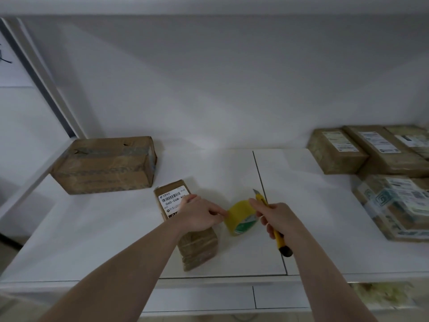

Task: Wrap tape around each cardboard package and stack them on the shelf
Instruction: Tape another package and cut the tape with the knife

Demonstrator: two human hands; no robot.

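A small cardboard package (199, 247) with a white barcode label lies on the white shelf surface (116, 228) in front of me. My left hand (200, 213) rests on top of it, its fingers reaching right to the yellow tape roll (241, 217), which stands just right of the package. My right hand (277, 219) grips a yellow utility knife (282, 242), blade tip pointing up and away near the roll's top edge. Whether a strip of tape runs between roll and package is hard to tell.
A larger taped cardboard box (104, 165) sits at the back left. Several labelled packages (371, 152) are stacked at the right, one more (399, 205) nearer me. A seam (262, 182) splits the surface. The white wall stands behind.
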